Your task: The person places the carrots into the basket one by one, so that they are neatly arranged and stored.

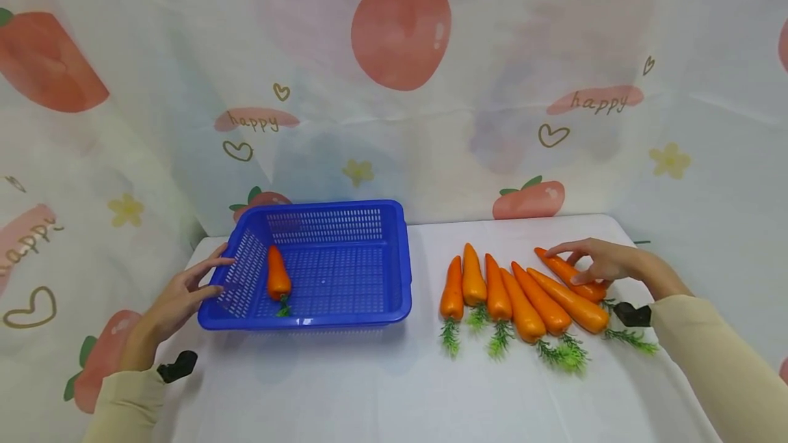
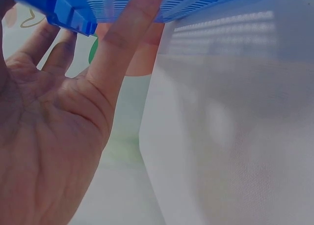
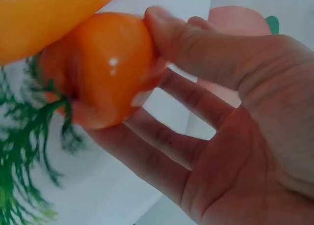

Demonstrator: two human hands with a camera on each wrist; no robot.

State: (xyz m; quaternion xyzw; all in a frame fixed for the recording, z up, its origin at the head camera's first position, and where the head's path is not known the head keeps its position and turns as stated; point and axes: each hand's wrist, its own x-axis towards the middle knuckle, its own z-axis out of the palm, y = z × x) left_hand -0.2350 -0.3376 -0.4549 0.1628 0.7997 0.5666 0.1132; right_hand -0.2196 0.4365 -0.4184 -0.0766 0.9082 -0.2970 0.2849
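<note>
My left hand (image 1: 178, 296) is at the left rim of a blue plastic basket (image 1: 308, 322), its fingers spread and fairly straight. In the left wrist view the thumb (image 2: 120, 48) reaches up along the slotted basket wall (image 2: 186, 4). One carrot (image 1: 278, 272) with a green top lies inside the basket at its left. On the right, my right hand (image 1: 600, 262) holds the rearmost carrot (image 1: 563, 269) from above. The right wrist view has the thumb and fingers around this carrot's thick end (image 3: 115, 63), beside its green leaves (image 3: 29, 122).
Several more carrots (image 1: 497, 296) lie in a fanned row on the white tabletop (image 1: 394, 388), leafy ends toward me. One neighbouring carrot (image 1: 572, 303) lies close beside the held one. A fruit-printed cloth (image 1: 431, 135) hangs behind the table and along its sides.
</note>
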